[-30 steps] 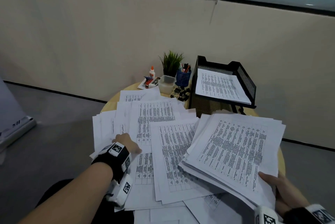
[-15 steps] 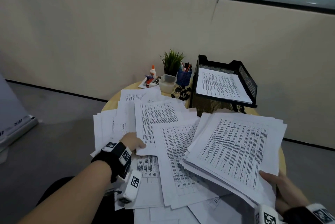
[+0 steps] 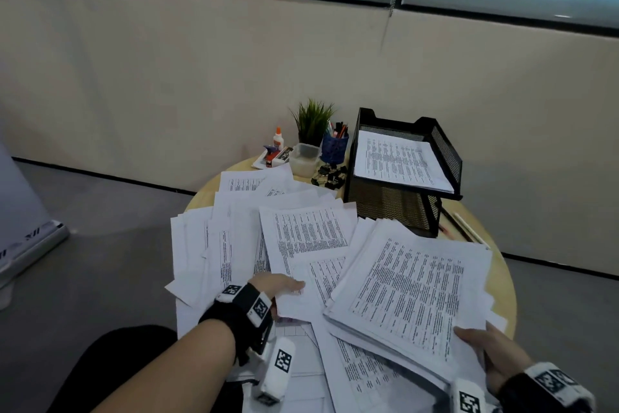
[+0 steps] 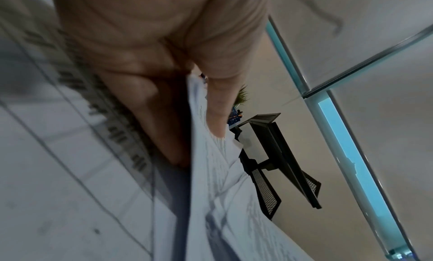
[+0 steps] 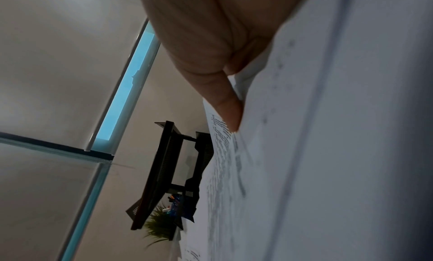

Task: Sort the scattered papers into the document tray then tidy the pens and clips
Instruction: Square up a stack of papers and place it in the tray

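The left hand point(image 3: 279, 285) pinched a printed sheet point(image 3: 306, 238) at its near edge, lifted off the scattered papers point(image 3: 214, 245) on the surface point(image 3: 502, 278); the right hand point(image 3: 489, 350) gripped a thick stack point(image 3: 412, 288), while the document tray point(image 3: 445, 158) stood beyond, holding papers

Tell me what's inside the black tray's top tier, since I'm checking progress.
Printed sheets lie in the top tier of the black tray. How many cannot be told, and the lower tier is hidden behind mesh.
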`<state>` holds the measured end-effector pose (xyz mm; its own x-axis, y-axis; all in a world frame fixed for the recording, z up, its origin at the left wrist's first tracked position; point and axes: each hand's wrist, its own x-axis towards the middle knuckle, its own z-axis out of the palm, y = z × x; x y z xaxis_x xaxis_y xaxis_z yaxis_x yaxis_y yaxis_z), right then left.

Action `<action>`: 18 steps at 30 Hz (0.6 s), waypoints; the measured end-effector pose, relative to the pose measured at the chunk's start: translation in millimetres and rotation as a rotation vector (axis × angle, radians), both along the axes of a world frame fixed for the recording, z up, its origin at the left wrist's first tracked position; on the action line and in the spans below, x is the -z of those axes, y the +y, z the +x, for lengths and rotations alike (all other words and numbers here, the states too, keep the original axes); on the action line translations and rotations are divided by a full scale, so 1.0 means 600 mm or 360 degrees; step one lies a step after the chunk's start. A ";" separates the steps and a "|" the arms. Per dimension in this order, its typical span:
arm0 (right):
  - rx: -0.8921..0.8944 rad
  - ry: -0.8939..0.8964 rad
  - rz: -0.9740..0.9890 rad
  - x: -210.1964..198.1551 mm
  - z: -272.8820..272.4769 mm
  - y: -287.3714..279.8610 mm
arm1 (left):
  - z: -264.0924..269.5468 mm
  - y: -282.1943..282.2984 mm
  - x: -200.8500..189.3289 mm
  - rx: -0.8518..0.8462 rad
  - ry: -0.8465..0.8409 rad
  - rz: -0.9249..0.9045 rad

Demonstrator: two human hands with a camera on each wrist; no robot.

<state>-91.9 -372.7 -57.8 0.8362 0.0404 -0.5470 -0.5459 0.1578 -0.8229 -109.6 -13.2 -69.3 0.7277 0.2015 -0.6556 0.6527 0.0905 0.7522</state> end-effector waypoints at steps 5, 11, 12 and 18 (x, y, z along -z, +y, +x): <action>0.0057 0.0061 -0.0065 -0.002 -0.003 0.006 | 0.013 -0.036 -0.012 0.0008 -0.0005 0.0367; 0.0018 -0.0037 0.0086 -0.022 -0.005 0.009 | 0.016 -0.024 -0.004 -0.0027 -0.0055 0.0534; -0.0006 -0.0074 0.0115 -0.025 -0.004 0.007 | 0.020 -0.008 -0.003 -0.0071 -0.0085 0.0538; -0.0368 -0.0109 0.0280 -0.040 -0.008 0.018 | 0.025 0.089 -0.034 -0.0140 -0.0249 0.0581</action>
<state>-97.0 -362.0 -33.8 0.8284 0.3235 -0.4572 -0.5281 0.1791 -0.8301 -94.8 40.2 -48.7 0.7825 0.4667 -0.4123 0.5296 -0.1505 0.8348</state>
